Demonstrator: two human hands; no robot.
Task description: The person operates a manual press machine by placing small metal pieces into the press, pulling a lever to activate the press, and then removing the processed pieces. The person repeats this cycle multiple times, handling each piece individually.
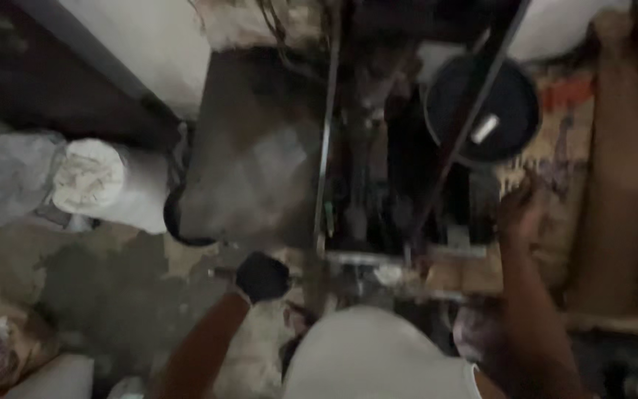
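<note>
Machine frame (363, 222) stands at the middle, dark and blurred, with thin metal rods (324, 148) rising through it; left of the frame lies a white roll of cloth (101, 181) on its side, next to a grey bundle (5, 177) cut off by the picture's edge; between the roll and the frame a flat grey plate (252, 162) slopes down; at the frame's lower left corner the left hand (261, 276) shows as a dark closed shape, fingers curled together on something too small and dim to name; just below the frame a pale rounded shape (371, 355) hides the near ground; right of the frame, high up, a round dark tub (492, 111) holds a small white piece (485, 128); below the tub the right hand (520, 210) reaches up beside the frame's right edge, touching brown sacking (563, 185); whether its fingers are apart or closed I cannot tell.
</note>
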